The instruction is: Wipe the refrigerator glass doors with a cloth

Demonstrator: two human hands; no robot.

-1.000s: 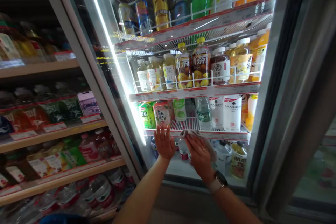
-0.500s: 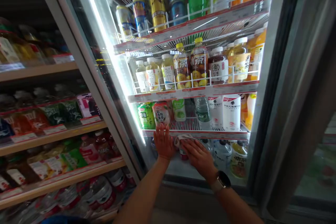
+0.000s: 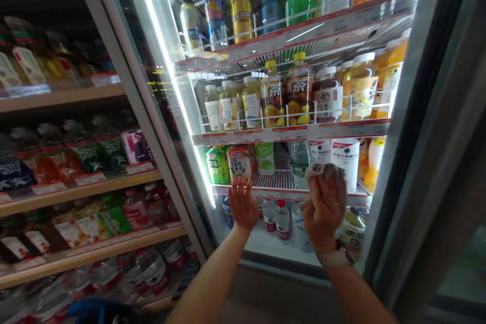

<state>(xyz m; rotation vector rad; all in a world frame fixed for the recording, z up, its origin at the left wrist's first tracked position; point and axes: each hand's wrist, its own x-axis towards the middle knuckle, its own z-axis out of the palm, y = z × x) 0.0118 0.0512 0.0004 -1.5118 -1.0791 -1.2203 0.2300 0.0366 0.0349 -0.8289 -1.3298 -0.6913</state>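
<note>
One cloth [image 3: 334, 173], one wristwatch [image 3: 336, 258] — two brown yellow-capped bottles [image 3: 299, 86], one gold can [image 3: 241, 12], two white drink packs [image 3: 350, 162]

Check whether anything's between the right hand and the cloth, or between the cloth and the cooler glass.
Nothing visible in either gap: the right hand already holds the cloth, and the shelved drinks stand behind the glass. Can't tell if the cloth touches it.
</note>
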